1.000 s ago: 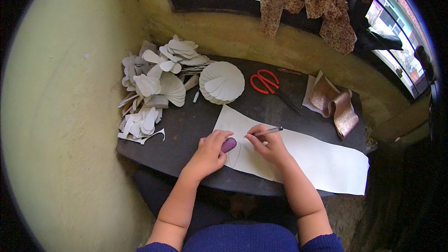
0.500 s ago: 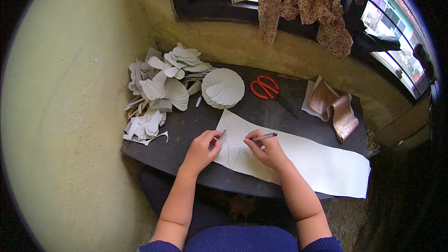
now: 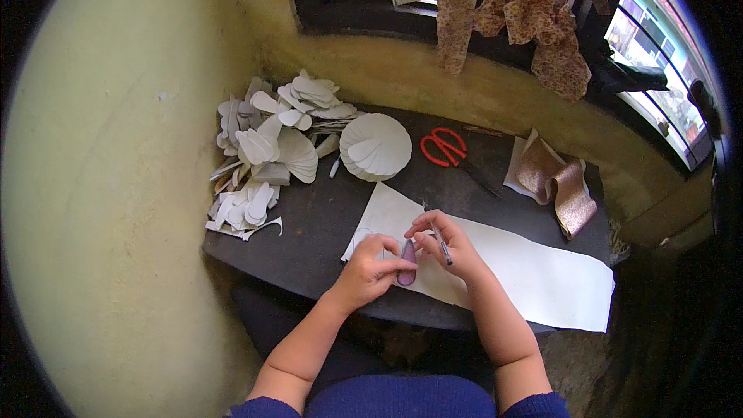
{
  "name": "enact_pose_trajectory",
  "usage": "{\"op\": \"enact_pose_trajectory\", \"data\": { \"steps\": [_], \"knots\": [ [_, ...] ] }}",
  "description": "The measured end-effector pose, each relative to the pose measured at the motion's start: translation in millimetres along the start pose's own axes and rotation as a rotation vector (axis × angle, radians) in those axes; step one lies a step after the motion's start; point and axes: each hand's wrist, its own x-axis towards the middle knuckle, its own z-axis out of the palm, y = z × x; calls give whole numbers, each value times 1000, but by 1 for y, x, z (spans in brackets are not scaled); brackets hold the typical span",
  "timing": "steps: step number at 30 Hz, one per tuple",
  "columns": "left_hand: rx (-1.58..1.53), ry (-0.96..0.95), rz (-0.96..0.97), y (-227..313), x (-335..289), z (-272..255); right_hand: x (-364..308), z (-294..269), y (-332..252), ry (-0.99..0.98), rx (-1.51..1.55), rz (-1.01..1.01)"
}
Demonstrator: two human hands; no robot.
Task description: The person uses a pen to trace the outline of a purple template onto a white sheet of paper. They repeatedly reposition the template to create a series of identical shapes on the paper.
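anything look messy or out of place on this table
Mostly tidy. The white sheet overhangs the dark table at its right end, and the cut white petal shapes lie in a loose heap, some over the left edge. Nothing looks spilled or damaged.

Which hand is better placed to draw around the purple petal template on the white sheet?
Probably the right hand: it already holds the pen beside the purple template, while the left hand pins that template on the white sheet.
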Motion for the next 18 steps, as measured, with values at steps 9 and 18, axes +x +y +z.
{"op": "enact_pose_trajectory", "data": {
  "steps": [9,18],
  "knots": [
    [159,-93,-164,3,-6,-12,-2,-1,-6,-86,-202,163],
    [270,-173,-197,-1,-6,-20,-2,7,-9,0,-449,68]
  ]
}}
